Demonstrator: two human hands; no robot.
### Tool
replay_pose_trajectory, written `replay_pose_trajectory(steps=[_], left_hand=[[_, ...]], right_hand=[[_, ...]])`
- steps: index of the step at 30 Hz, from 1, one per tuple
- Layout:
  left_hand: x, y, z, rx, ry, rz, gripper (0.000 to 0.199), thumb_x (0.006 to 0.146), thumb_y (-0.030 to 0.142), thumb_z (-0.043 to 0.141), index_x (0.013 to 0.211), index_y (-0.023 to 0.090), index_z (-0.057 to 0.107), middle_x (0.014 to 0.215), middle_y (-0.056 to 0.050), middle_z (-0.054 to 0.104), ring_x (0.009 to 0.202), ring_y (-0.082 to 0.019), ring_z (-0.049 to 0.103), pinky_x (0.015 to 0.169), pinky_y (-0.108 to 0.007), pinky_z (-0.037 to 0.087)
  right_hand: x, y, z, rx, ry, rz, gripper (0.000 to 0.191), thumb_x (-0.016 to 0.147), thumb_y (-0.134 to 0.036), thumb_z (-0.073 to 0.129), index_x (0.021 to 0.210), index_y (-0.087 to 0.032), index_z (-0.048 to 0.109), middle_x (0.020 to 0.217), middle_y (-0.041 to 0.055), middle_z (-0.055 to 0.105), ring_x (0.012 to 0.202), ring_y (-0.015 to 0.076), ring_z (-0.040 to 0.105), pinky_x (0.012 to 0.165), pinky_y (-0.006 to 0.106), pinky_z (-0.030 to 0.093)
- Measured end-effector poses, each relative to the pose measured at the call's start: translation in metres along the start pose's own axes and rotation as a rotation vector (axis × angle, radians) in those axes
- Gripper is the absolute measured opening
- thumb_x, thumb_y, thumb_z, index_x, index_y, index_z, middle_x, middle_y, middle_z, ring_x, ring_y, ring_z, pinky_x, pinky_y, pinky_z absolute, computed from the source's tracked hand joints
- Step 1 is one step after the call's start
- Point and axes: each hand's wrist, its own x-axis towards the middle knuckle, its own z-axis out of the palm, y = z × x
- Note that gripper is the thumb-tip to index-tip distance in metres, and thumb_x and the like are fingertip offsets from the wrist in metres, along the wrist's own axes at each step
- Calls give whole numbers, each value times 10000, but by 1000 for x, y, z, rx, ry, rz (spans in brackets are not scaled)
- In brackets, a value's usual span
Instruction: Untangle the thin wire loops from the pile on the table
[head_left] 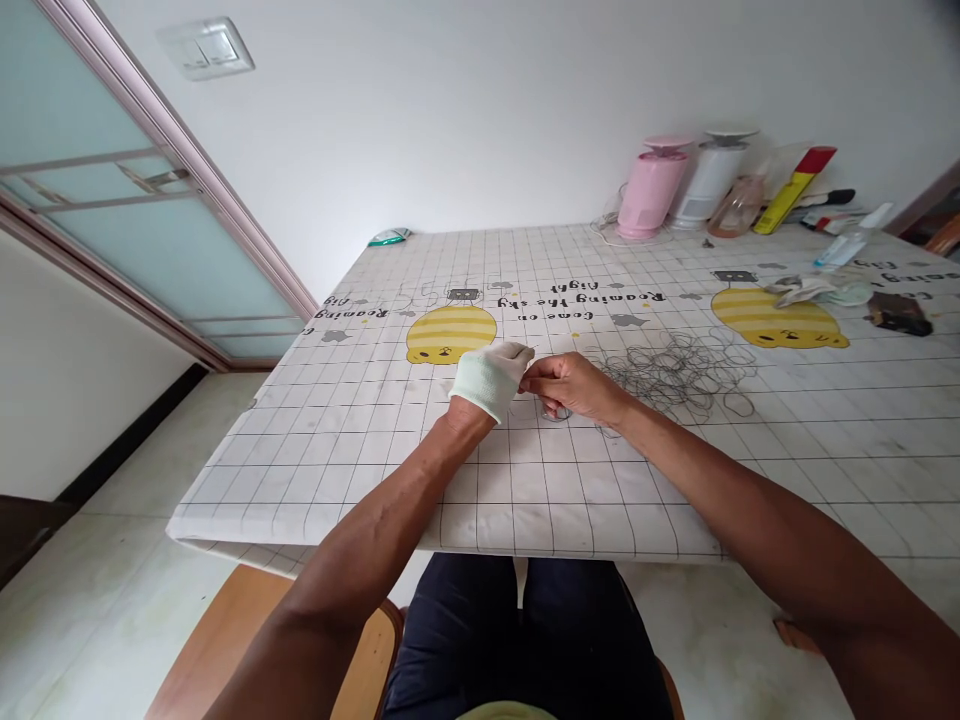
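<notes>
My left hand (491, 375) wears a white knitted glove with a pale green cuff. Its fingers are closed and point toward the right hand. My bare right hand (570, 387) meets it, thumb and fingers pinched together. Whatever lies between the fingertips is too thin and too hidden to make out. Just below the right fingers shows a small loop of dark wire (556, 413); whether it is held or lies on the cloth I cannot tell. To the right of that hand spreads a tangled pile of thin wire rings (675, 375), partly behind the wrist.
A checked tablecloth (300, 450) with yellow bear prints covers the table. Along the wall stand a pink device (654, 190), a white device (709, 180), a bottle (739, 207) and a yellow-red can (795, 190). A crumpled glove (817, 290) and a dark block (900, 314) lie right.
</notes>
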Motion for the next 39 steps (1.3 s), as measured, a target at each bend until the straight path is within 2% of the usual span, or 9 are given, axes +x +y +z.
replay_pose_trajectory(steps=[4, 9, 12, 15, 17, 23, 28, 32, 39], left_hand=[[0, 3, -1, 112, 43, 73, 275, 955, 364, 572, 789, 255, 762, 797, -14, 733, 858, -199, 666, 762, -288, 461], [7, -4, -10, -77, 48, 72, 378, 965, 506, 545, 976, 213, 783, 930, -57, 779, 827, -203, 707, 710, -290, 499], [7, -7, -10, -196, -42, 26, 447, 957, 559, 543, 952, 167, 757, 969, -99, 786, 764, -200, 712, 652, -296, 516], [3, -5, -5, -265, -188, -16, 362, 919, 489, 626, 954, 150, 749, 974, -114, 789, 697, -184, 691, 576, -293, 502], [1, -3, -2, -293, -239, -38, 267, 897, 395, 664, 930, 145, 751, 963, -114, 787, 652, -162, 665, 541, -282, 480], [6, -7, 0, -320, -185, -25, 183, 882, 280, 635, 795, 146, 725, 839, -98, 761, 629, -144, 649, 552, -273, 493], [7, -11, -6, -156, -105, 79, 230, 899, 281, 560, 780, 184, 731, 810, -42, 754, 662, -137, 663, 607, -262, 500], [5, -8, -11, -47, -105, 111, 239, 903, 287, 539, 793, 198, 732, 801, -22, 747, 689, -140, 675, 642, -261, 489], [3, -4, -15, 17, -96, 87, 233, 914, 291, 536, 848, 205, 742, 836, -19, 755, 718, -143, 677, 675, -261, 484]], right_hand=[[-2, -5, -6, 45, -38, 21, 301, 860, -458, 814, 884, -160, 773, 543, -48, 493, 475, 91, 447, 503, 258, 484], [-6, -17, -24, 106, -14, -7, 300, 866, -449, 809, 875, -150, 787, 590, -25, 518, 524, 96, 454, 498, 245, 448], [-8, -22, -31, 180, 58, -36, 288, 840, -426, 835, 875, -144, 786, 640, -14, 532, 563, 98, 454, 496, 242, 437], [-9, -24, -34, 211, 133, -50, 278, 818, -407, 854, 871, -144, 781, 659, -15, 530, 577, 96, 444, 488, 236, 429], [-8, -23, -33, 201, 158, -49, 282, 816, -408, 854, 873, -142, 781, 667, -12, 536, 576, 95, 447, 482, 233, 426], [-7, -22, -31, 168, 166, -71, 343, 868, -490, 804, 921, -151, 788, 766, 34, 620, 626, 114, 548, 502, 230, 466], [-6, -22, -37, 90, 172, -87, 444, 908, -590, 740, 946, -150, 781, 861, 94, 697, 716, 165, 647, 562, 264, 547], [-5, -19, -44, -22, 151, -41, 455, 923, -611, 710, 952, -161, 771, 902, 109, 735, 717, 178, 679, 579, 284, 569], [-4, -14, -45, -374, 142, -57, 242, 930, -412, 716, 864, -185, 766, 771, 52, 747, 605, 137, 662, 549, 252, 549]])
